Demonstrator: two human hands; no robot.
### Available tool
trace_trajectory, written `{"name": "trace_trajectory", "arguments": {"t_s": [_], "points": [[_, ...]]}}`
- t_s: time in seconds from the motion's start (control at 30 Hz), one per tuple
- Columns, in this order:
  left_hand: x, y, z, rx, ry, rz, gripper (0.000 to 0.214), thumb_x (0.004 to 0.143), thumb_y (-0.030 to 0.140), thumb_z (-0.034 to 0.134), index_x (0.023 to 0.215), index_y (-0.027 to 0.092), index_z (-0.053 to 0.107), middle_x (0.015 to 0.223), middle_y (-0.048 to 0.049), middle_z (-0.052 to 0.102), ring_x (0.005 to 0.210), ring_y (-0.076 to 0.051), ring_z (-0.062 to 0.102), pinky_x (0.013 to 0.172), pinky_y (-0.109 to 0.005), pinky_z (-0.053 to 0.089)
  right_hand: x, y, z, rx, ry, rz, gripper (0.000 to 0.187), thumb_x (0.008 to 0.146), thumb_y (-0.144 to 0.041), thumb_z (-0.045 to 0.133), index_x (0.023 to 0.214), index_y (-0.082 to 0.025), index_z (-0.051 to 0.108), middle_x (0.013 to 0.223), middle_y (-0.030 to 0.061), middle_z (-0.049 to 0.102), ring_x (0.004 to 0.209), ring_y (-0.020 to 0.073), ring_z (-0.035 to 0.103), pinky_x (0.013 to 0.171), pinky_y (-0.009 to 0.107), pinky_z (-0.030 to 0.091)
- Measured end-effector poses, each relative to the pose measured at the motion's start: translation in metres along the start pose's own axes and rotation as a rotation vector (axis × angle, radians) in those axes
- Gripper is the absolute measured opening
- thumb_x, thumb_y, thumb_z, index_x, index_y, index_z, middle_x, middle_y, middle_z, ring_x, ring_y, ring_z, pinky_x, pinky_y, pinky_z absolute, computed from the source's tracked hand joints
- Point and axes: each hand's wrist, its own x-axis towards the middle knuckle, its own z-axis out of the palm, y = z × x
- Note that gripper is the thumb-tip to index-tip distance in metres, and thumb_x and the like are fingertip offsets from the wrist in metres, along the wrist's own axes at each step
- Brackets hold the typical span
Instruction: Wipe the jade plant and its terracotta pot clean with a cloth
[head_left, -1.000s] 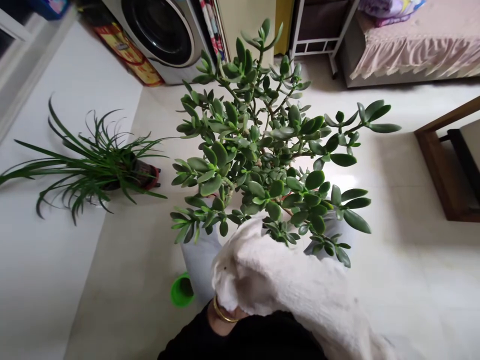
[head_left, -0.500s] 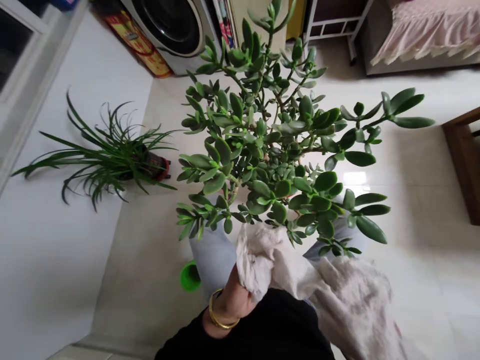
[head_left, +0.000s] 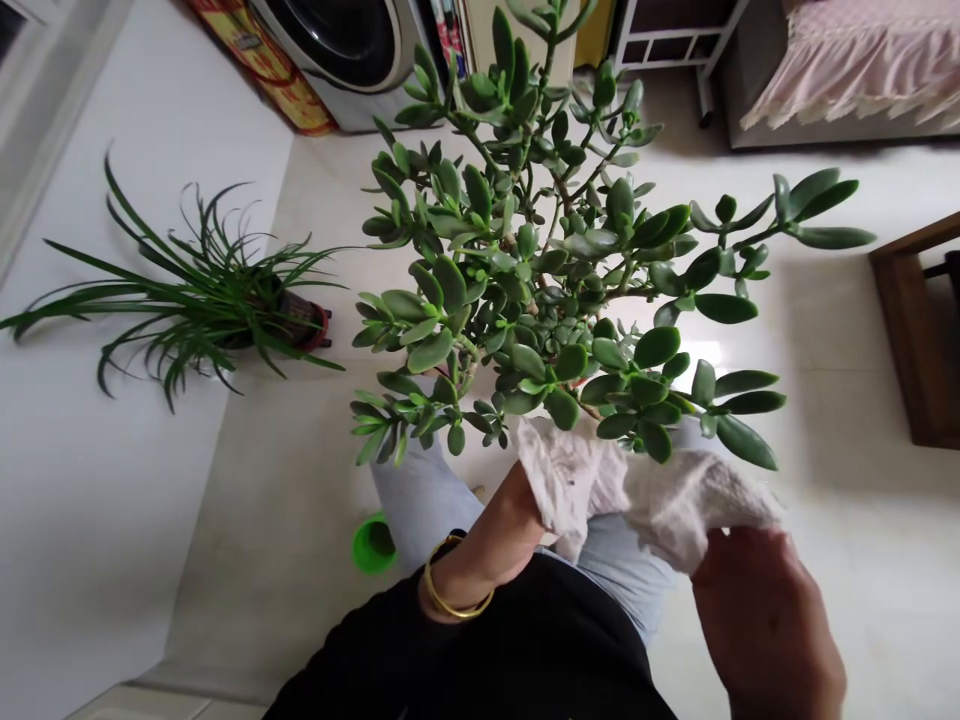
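A pale, crumpled cloth (head_left: 675, 505) stretches between my two hands just under the lower leaves of a large jade plant (head_left: 525, 290). My left hand (head_left: 517, 525), with a gold bangle at the wrist, has its fingers covered by the cloth and grips one end of it. On the other side, my right hand (head_left: 765, 600) is closed on the cloth's right end, knuckles up. The cloth's upper edge meets the lowest leaves; whether it touches them I cannot tell. The plant's pot is mostly hidden by foliage.
To the left stands a potted spider plant (head_left: 300, 322) by the white wall. A green cup (head_left: 373, 543) sits on the floor beside my leg. Behind are a washing machine (head_left: 352, 95) and a white metal rack (head_left: 667, 50). A brown wooden frame (head_left: 911, 350) stands at right.
My right hand has come into view holding the cloth's right end, which was hanging lower before. My left hand has shifted right and slightly up with the cloth.
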Motion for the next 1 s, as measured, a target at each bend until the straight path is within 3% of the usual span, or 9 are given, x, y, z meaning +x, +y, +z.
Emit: {"name": "trace_trajectory", "arguments": {"t_s": [0.13, 0.23, 0.3, 0.37, 0.47, 0.57, 0.73, 1.0], "points": [[0.014, 0.022, 0.016, 0.035, -0.147, 0.018, 0.054, 0.071, 0.052, 0.091, 0.113, 0.021, 0.078, 0.108, -0.0059, 0.079, 0.11, -0.029, 0.073, 0.105, -0.044, 0.055, 0.005, -0.021, 0.003, 0.166, 0.067, 0.013, 0.017, 0.093, -0.041, 0.06, 0.091, -0.028, 0.071, 0.092, 0.0073, 0.073, 0.078, 0.0224, 0.068, 0.062, 0.034, 0.056], [0.022, 0.03, 0.023, 0.049, -0.184, -0.009, 0.056, 0.067, 0.052, 0.093, 0.111, 0.021, 0.079, 0.102, -0.007, 0.079, 0.102, -0.028, 0.074, 0.097, -0.041, 0.058, 0.0, -0.03, 0.001, 0.117, 0.186, 0.071, 0.015, 0.084, -0.034, 0.076, 0.079, -0.023, 0.067, 0.085, 0.005, 0.071, 0.073, 0.0186, 0.066, 0.062, 0.03, 0.057], [0.024, 0.032, 0.027, 0.04, -0.194, -0.035, 0.055, 0.066, 0.05, 0.094, 0.112, 0.022, 0.079, 0.104, -0.0077, 0.079, 0.102, -0.027, 0.073, 0.093, -0.039, 0.058, -0.001, -0.032, -0.001, 0.059, 0.239, 0.133, 0.02, 0.08, -0.034, 0.082, 0.081, -0.021, 0.067, 0.079, 0.0022, 0.069, 0.068, 0.0161, 0.065, 0.061, 0.027, 0.057], [0.026, 0.03, 0.031, 0.027, -0.196, -0.022, 0.055, 0.066, 0.048, 0.094, 0.113, 0.024, 0.079, 0.106, -0.0077, 0.079, 0.103, -0.027, 0.072, 0.093, -0.038, 0.059, 0.002, -0.029, -0.004, 0.027, 0.205, 0.139, 0.026, 0.077, -0.036, 0.086, 0.091, -0.02, 0.071, 0.075, 0.0003, 0.068, 0.064, 0.0148, 0.064, 0.058, 0.026, 0.057], [0.027, 0.023, 0.033, 0.037, -0.169, 0.025, 0.049, 0.067, 0.041, 0.094, 0.11, 0.024, 0.078, 0.107, -0.0067, 0.079, 0.105, -0.026, 0.071, 0.097, -0.038, 0.057, 0.014, -0.021, -0.008, 0.032, 0.113, 0.041, 0.036, 0.072, -0.037, 0.09, 0.098, -0.021, 0.072, 0.062, -0.0031, 0.062, 0.052, 0.012, 0.056, 0.047, 0.022, 0.048], [0.03, 0.016, 0.032, 0.098, -0.115, 0.079, 0.035, 0.067, 0.026, 0.091, 0.099, 0.022, 0.077, 0.109, -0.0057, 0.078, 0.106, -0.025, 0.071, 0.102, -0.038, 0.055, 0.026, -0.017, -0.005, 0.014, 0.117, -0.065, 0.034, 0.069, -0.033, 0.09, 0.094, -0.021, 0.07, 0.054, -0.0071, 0.054, 0.045, 0.0083, 0.046, 0.04, 0.019, 0.037], [0.039, 0.016, 0.034, 0.372, -0.062, 0.226, 0.018, 0.071, 0.01, 0.069, 0.085, 0.021, 0.073, 0.096, -0.0059, 0.078, 0.103, -0.024, 0.071, 0.105, -0.039, 0.053, 0.042, -0.028, 0.014, -0.103, 0.251, -0.229, 0.028, 0.067, -0.026, 0.087, 0.086, -0.02, 0.066, 0.064, -0.0034, 0.066, 0.049, 0.0099, 0.057, 0.041, 0.018, 0.042], [0.045, 0.011, 0.039, 0.432, -0.06, 0.13, 0.006, 0.078, 0.026, 0.071, 0.077, 0.02, 0.07, 0.083, -0.0047, 0.076, 0.082, -0.018, 0.069, 0.083, -0.028, 0.055, 0.058, -0.037, 0.029, -0.285, 0.278, -0.199, 0.029, 0.071, -0.039, 0.087, 0.073, -0.016, 0.069, 0.058, 0.0014, 0.067, 0.042, 0.0127, 0.058, 0.036, 0.022, 0.045]]}}
